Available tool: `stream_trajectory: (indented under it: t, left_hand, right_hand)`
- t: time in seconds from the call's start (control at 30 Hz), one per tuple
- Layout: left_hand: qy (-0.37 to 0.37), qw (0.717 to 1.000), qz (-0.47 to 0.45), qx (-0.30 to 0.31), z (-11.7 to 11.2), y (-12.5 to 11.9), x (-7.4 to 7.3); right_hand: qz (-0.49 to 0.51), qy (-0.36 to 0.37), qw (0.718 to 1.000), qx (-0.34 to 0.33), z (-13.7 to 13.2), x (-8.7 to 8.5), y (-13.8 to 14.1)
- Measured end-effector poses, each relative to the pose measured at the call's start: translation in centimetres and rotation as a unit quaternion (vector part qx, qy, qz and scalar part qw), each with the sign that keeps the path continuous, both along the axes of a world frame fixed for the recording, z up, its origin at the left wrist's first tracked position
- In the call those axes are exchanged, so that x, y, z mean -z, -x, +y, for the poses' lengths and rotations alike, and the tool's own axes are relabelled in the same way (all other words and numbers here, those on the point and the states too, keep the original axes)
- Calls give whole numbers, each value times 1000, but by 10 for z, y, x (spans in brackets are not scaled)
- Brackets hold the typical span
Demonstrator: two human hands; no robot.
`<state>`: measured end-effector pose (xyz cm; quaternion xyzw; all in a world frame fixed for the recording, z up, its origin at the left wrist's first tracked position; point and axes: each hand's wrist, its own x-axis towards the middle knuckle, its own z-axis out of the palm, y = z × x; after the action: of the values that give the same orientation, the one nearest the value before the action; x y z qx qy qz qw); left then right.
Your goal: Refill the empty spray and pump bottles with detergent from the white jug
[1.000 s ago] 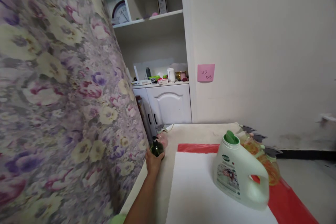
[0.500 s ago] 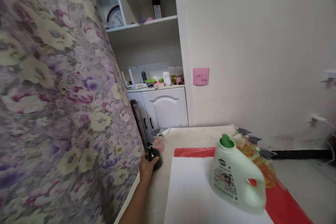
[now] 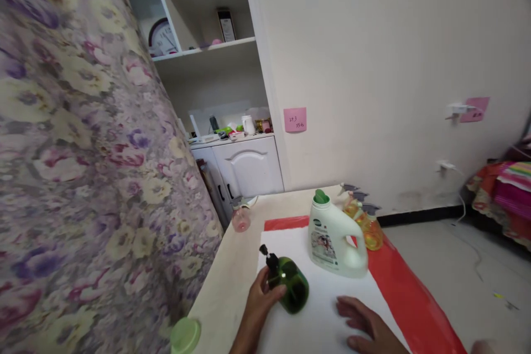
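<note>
Green pump bottle over white sheet, gripped by left hand, long axis tilted, pump up-left; right hand nearby at base end, apart, fingers partly spread, holding nothing.

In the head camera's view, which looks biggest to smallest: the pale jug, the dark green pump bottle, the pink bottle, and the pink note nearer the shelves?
1. pale jug
2. dark green pump bottle
Smallest, unranked: pink bottle and pink note, which look too alike in size.
</note>
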<state>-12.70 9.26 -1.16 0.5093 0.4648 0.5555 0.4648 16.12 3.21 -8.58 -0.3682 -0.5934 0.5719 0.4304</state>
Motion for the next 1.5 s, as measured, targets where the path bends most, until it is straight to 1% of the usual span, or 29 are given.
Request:
stream_trajectory:
  t: [0.07, 0.1, 0.17, 0.23, 0.27, 0.33, 0.37, 0.43, 0.53, 0.57, 0.6, 0.67, 0.77, 0.83, 0.9, 1.0, 1.1, 1.2, 1.33, 1.4, 1.43, 1.5]
  left_hand:
    - [16, 998, -27, 60, -26, -24, -2]
    - [14, 996, -36, 79, -36, -34, -3]
    - [10, 994, -42, 101, -53, -52, -5]
    - [9, 996, -18, 90, -63, -64, -5]
    - [7, 997, 6, 74, -66, -67, -5]
    - [-1, 997, 58, 44, -69, -71, -6]
    - [-4, 996, 77, 40, -69, -72, -8]
    - [10, 996, 76, 36, -68, -75, -14]
    - [60, 998, 0, 17, -64, -81, -24]
    - [69, 997, -33, 21, -63, -84, -27]
    - [73, 995, -65, 36, -62, -87, -30]
    - [75, 986, -118, 88, -60, -92, -33]
    - [85, 969, -175, 154, -61, -97, -38]
    - [86, 960, -199, 180, -62, -98, -40]
    - [80, 954, -216, 192, -63, -100, -41]
    - [61, 955, -226, 185, -64, -103, -43]
    - [54, 958, -230, 162, -66, -106, -44]
    - [53, 963, -233, 127, -67, -109, -41]
    - [52, 976, -208, 44, -65, -114, -34]
    - [53, 981, -187, 5, -65, -115, -33]
    - [50, 983, -179, -1, -66, -115, -34]
    - [46, 984, -171, 17, -69, -114, -38]
  right_hand:
    - [81, 28, 995, -47, 7, -9, 11]
    - [123, 31, 989, -71, 10, -14, 18]
    - [214, 19, 969, -120, 12, -27, 31]
    - [254, 14, 955, -152, 11, -40, 39]
    - [267, 17, 950, -161, 10, -45, 40]
    - [283, 31, 944, -165, 7, -52, 38]
    - [293, 43, 941, -166, 6, -54, 35]
    - [315, 68, 930, -175, 3, -56, 29]
    - [341, 116, 909, -212, -2, -58, 23]
    - [345, 129, 902, -225, -4, -59, 22]
    - [348, 139, 897, -235, -7, -60, 21]
    - [357, 154, 888, -246, -12, -61, 20]
    - [362, 182, 882, -240, -17, -56, 20]
    - [362, 196, 880, -237, -17, -50, 21]
    - [364, 202, 877, -240, -15, -45, 21]
    - [368, 210, 867, -261, -13, -44, 20]
    - [351, 215, 866, -285, -15, -51, 16]
    - [336, 191, 883, -266, -14, -55, 16]
    - [325, 118, 916, -205, -6, -48, 22]
    - [323, 98, 922, -189, -3, -46, 24]
    - [323, 97, 922, -191, -2, -46, 24]
    - [326, 104, 917, -205, -3, -49, 22]
